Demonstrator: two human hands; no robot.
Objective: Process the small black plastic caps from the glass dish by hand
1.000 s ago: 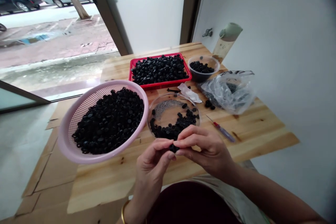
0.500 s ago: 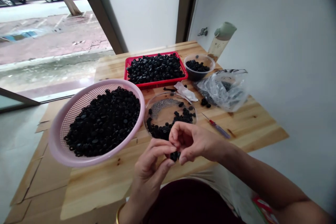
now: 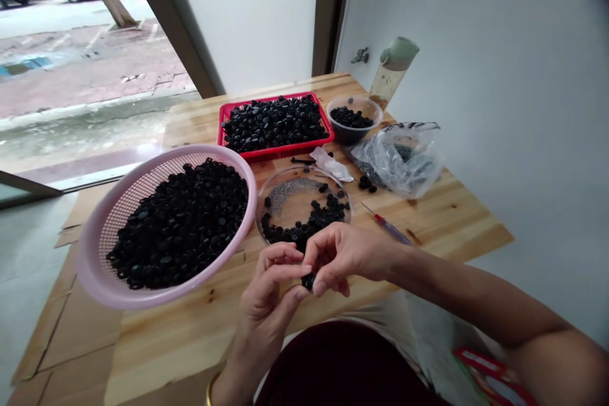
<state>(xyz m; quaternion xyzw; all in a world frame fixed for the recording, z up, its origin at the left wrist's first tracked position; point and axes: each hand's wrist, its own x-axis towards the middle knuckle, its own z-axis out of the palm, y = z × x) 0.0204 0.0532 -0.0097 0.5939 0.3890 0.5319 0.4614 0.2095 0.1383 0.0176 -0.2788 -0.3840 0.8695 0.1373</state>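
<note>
A small round black part (image 3: pixel 308 281) sits pinched between both hands, just above the near side of the table. My left hand (image 3: pixel 271 295) grips it with thumb and fingertips. From the other side, the thumb and index finger of my right hand (image 3: pixel 340 260) press on the same part, so its exact shape is mostly covered. Right behind the hands lies a clear round dish (image 3: pixel 259 219), holding loose black discs (image 3: pixel 328 210) and a spread of thin metal pins (image 3: pixel 288 192).
Left stands a pink basket (image 3: pixel 92 266) heaped with black parts. Behind are a red basket (image 3: pixel 276 152) and a clear bowl (image 3: pixel 356 127), both with black pieces. To the right lie a plastic bag (image 3: pixel 409 168), a screwdriver (image 3: pixel 392 229) and white tissue (image 3: pixel 330 163); a bottle (image 3: pixel 394 70) stands behind.
My right thumb and fingers have closed in on the black part, covering more of it. The whole view has shifted slightly; the things on the table stay in place.
</note>
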